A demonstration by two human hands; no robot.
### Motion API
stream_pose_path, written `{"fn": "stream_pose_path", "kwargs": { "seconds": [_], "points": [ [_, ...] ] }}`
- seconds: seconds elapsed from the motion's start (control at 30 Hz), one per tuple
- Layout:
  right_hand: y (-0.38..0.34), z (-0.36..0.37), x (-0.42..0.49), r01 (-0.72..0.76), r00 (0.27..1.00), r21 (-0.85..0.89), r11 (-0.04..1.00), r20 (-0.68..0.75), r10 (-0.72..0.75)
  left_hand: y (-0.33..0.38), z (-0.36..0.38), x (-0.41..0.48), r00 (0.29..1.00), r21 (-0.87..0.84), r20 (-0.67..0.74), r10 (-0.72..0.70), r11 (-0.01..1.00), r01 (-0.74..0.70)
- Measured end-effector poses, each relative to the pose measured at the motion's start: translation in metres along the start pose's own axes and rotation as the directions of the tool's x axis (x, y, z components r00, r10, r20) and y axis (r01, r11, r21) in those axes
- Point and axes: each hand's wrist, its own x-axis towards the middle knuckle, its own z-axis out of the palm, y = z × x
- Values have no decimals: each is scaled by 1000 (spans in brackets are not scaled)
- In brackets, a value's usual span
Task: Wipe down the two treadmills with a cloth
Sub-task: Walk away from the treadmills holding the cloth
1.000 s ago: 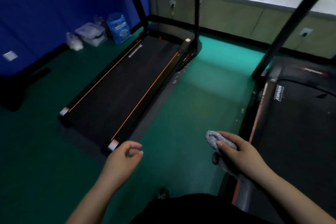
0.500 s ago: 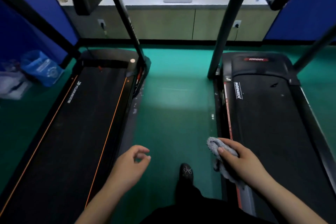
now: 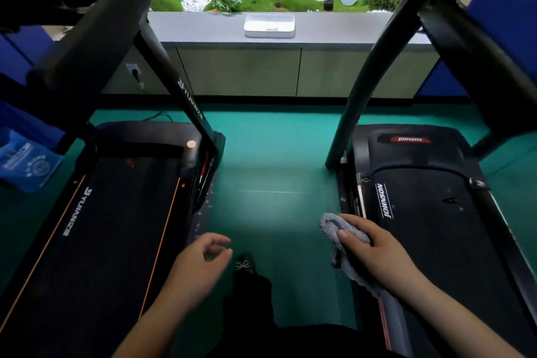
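Gripping a bunched grey cloth (image 3: 343,234), the right hand (image 3: 377,253) sits at lower right over the right treadmill (image 3: 436,227) edge (contact unclear). Left hand (image 3: 197,264), loosely curled and empty, hovers lower centre beside the left treadmill (image 3: 110,227).

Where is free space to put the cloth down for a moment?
The green floor between the left treadmill and right treadmill is bare ahead of the shoe. The ledge beside the white tray is free. Both belts look bare too.
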Motion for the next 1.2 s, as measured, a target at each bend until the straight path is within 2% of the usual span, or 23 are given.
{"fn": "stream_pose_path", "kwargs": {
  "seconds": [0.43, 0.8, 1.0, 1.2],
  "points": [
    [-110, 21, 262, -35, 994, 13, 999, -100, 36, 119, -89, 297, 995, 55, 27, 94, 994, -95],
    [-149, -32, 496, -100, 988, 18, 995, -119, 101, 230, -84, 511, 997, 49, 60, 45, 998, -48],
    [-193, -67, 617, -93, 988, 6, 996, -127, 93, 311, -92, 611, 996, 70, 23, 88, 994, -89],
    [-227, -75, 720, -119, 987, -5, 993, -106, 118, 350, -106, 703, 999, 75, 28, 38, 996, -40]
  ]
}}
